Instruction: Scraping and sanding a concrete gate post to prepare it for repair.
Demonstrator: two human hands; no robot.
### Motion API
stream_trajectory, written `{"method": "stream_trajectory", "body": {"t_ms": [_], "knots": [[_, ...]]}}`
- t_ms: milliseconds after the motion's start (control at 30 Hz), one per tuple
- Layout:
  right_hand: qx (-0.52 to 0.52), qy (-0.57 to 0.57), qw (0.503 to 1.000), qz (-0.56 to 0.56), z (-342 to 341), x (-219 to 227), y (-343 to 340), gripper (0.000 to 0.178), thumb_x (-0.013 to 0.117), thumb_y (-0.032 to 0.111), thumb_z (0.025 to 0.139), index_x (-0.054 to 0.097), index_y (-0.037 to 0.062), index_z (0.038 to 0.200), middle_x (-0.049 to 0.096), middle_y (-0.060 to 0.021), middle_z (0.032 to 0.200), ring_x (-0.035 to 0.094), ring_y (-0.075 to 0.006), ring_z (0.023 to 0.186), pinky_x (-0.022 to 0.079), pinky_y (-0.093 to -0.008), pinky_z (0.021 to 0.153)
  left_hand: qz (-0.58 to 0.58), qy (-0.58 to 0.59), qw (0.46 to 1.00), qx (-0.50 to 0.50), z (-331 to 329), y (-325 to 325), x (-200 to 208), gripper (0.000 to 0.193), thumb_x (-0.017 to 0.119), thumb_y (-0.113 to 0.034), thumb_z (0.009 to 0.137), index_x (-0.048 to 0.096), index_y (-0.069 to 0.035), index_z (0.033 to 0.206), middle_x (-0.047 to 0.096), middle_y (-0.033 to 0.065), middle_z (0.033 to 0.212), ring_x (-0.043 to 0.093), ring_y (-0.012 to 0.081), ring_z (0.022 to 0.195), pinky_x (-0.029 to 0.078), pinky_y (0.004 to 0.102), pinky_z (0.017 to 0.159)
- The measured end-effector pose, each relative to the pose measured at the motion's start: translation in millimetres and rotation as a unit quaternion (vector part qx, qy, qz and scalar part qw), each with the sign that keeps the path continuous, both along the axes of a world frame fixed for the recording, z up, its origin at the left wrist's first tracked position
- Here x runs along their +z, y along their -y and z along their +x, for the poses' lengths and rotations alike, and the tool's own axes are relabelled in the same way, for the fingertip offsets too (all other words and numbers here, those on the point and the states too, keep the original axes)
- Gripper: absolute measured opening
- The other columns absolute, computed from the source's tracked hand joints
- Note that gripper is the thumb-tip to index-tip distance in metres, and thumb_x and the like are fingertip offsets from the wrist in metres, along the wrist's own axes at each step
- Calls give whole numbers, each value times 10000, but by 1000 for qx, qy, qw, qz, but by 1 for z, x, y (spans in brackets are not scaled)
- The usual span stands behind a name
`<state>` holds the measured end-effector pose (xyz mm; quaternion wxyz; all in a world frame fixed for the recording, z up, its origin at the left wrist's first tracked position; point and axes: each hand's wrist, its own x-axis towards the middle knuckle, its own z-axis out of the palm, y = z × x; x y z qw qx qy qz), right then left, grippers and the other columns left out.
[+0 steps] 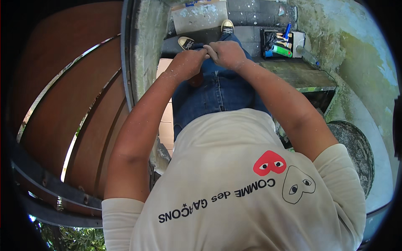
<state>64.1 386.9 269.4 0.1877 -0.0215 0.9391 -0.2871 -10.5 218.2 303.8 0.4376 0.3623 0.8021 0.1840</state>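
My left hand and my right hand meet at the fingertips in front of my blue jeans. Both are closed, with the fingers curled in. Pale dust coats the right thumb and specks both forearms. Whatever the fingers hold, if anything, is hidden between them. Beyond the hands, my dark shoes with pale toes, the left shoe and the right shoe, stand on grey tiles.
A black tray at the far right holds a green cylinder and a blue-handled tool. Near it lie a clear bottle and a worn ledge. A round tub stands right; brown slatted panels rise left.
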Motion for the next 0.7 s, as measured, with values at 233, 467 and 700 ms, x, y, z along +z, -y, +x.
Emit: {"method": "stream_trajectory", "body": {"t_ms": [233,467,700], "knots": [[49,-89,994,-48,19,-38,-25,357,499,359,950,637,105,740,649,-107,670,637,-306,612,506,-411,534,38,140,989,30,10,-21,-45,284,486,-248,958,640,-15,1010,655,233,931,617,430,865,493,487,778],[54,-28,998,-5,10,-29,-40,406,474,364,961,639,85,717,649,-141,662,640,-337,609,513,-435,551,-18,42,998,43,21,-42,-36,265,470,-220,958,650,-27,976,659,221,868,633,414,835,505,489,748],[62,132,989,-14,15,1,-38,468,411,347,987,681,42,756,672,-195,744,662,-382,705,529,-485,639,-39,-10,999,16,57,-39,-29,173,498,-148,890,595,-16,947,643,230,766,630,419,693,504,521,647]]}}
